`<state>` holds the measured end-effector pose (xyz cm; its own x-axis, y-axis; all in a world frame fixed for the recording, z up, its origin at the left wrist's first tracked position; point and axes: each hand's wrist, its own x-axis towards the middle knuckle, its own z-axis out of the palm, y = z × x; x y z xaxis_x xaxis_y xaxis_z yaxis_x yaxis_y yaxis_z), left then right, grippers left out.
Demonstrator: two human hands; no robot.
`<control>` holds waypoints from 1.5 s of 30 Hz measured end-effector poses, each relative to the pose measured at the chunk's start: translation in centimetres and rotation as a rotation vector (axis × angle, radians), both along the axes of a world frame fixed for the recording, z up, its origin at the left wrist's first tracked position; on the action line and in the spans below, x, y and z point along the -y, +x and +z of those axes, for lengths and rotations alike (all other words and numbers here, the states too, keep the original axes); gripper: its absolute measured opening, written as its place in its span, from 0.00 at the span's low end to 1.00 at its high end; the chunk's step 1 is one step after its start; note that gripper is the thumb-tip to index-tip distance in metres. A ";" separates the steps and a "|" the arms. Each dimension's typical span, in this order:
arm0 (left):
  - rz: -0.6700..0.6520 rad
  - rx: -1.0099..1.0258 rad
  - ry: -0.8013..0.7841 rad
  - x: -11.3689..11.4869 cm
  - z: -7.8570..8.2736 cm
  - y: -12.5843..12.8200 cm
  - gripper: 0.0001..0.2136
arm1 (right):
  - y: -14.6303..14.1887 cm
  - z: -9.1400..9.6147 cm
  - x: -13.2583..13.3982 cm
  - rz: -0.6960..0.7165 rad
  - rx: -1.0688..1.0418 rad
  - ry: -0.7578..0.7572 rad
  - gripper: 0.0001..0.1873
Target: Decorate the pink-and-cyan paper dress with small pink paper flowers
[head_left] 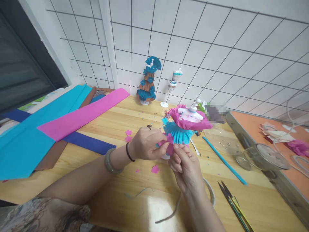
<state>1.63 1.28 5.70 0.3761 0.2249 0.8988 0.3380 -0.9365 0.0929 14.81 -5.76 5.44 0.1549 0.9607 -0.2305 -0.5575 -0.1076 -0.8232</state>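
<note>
A small white dress-form mannequin (192,112) stands tilted before me, with a pink crepe-paper ruffle (180,121) round its top and a pleated blue crepe-paper ruffle (182,134) below. My left hand (148,144) is closed, thumb and fingers pinching a pink paper flower (170,138) against the left side of the form. On the near side, my right hand (184,162) is closed in a pinch at the blue ruffle's lower edge. The fingers hide most of the lower form. More pink paper flowers (155,169) lie on the table near my left wrist.
Crepe-paper sheets in blue (48,129) and pink (84,114) lie at left. Two other mannequins, one dressed (147,82) and one banded (174,80), stand by the tiled wall. At right are a blue paper strip (224,159), thread snips (235,206), a clear cup (263,156) and an orange-topped tray (253,125).
</note>
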 end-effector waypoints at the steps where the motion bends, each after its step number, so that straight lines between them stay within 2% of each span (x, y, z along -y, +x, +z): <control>1: -0.005 0.035 -0.019 0.1 -0.1 0.0 0.04 | 0.0 0.0 0.0 0.001 0.000 0.002 0.16; 5: -0.052 0.114 -0.051 1.1 -1.3 0.6 0.08 | 0.2 -0.1 0.3 0.027 -0.007 -0.001 0.14; 10: -0.118 0.042 -0.088 2.6 -3.4 1.9 0.13 | 0.6 0.2 1.0 0.063 0.015 -0.061 0.12; 15: -0.138 0.014 -0.145 3.2 -4.1 2.5 0.14 | 1.5 0.9 2.1 0.101 0.078 -0.088 0.14; 18: -0.155 -0.007 -0.104 3.3 -4.4 2.6 0.14 | 2.6 0.7 2.9 0.086 0.148 -0.084 0.14; 23: -0.151 -0.111 0.033 3.7 -4.8 2.9 0.17 | 5.4 0.3 3.9 -0.048 0.404 -0.026 0.14; 25: -0.154 -0.143 0.058 3.8 -4.9 3.1 0.18 | 6.2 1.2 3.7 -0.150 0.599 0.020 0.14; 26: -0.158 -0.157 0.068 3.8 -5.0 3.1 0.18 | 6.4 2.1 3.5 -0.245 0.712 0.071 0.14; 28: -0.158 -0.184 0.086 3.9 -5.2 3.2 0.18 | 6.5 4.4 2.5 -0.360 0.926 0.214 0.16; 30: -0.150 -0.203 0.099 3.9 -5.3 3.2 0.19 | 6.3 7.2 1.1 -0.468 1.050 0.406 0.18; 32: -0.139 -0.203 0.105 3.9 -5.3 3.1 0.19 | 5.9 10.0 -0.5 -0.436 1.194 0.514 0.19; 35: -0.149 -0.221 0.145 4.0 -5.3 2.9 0.18 | 5.0 13.0 -2.5 -0.273 1.423 0.502 0.16; 37: -0.160 -0.248 0.196 4.1 -5.2 2.9 0.17 | 4.3 14.0 -3.5 -0.148 1.509 0.507 0.14; 40: -0.164 -0.225 0.240 4.2 -5.2 2.9 0.16 | 3.7 14.1 -4.2 -0.029 1.573 0.488 0.14; 45: -0.208 -0.143 0.227 4.5 -5.2 3.2 0.16 | 3.6 13.6 -4.5 -0.072 1.596 0.499 0.12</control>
